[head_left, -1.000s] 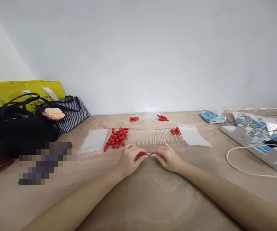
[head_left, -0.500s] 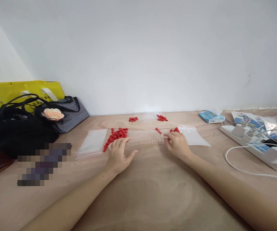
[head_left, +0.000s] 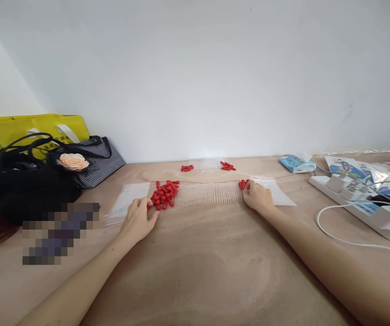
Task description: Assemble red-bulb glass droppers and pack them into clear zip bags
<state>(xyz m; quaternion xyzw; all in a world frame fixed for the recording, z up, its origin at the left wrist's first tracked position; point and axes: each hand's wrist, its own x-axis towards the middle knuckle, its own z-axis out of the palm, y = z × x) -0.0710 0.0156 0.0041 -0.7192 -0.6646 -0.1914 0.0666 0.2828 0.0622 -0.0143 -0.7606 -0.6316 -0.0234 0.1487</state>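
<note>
Red rubber bulbs [head_left: 164, 194] lie heaped on the table, left of a row of thin clear tubes [head_left: 208, 193]. At the heap's left edge is my left hand [head_left: 140, 219], its fingers bent at the bulbs and the thumb apart; the fingertips are partly hidden. My right hand [head_left: 259, 197] rests by a smaller red pile [head_left: 243, 184] at the row's right end, its fingertips out of sight. Clear zip bags [head_left: 129, 198] are stacked on the left, and another bag [head_left: 281, 194] lies behind my right hand.
Farther back are more clear tubes [head_left: 210, 164] with small groups of red bulbs [head_left: 228, 166]. Black [head_left: 21, 185] and striped bags stand left. A power strip [head_left: 354, 203] with white cables and a blue tissue pack [head_left: 297, 164] are on the right.
My left hand has moved left and toward me, off the near side of the heap. My right hand has shifted right; the single red bulb above the tubes is no longer there.
</note>
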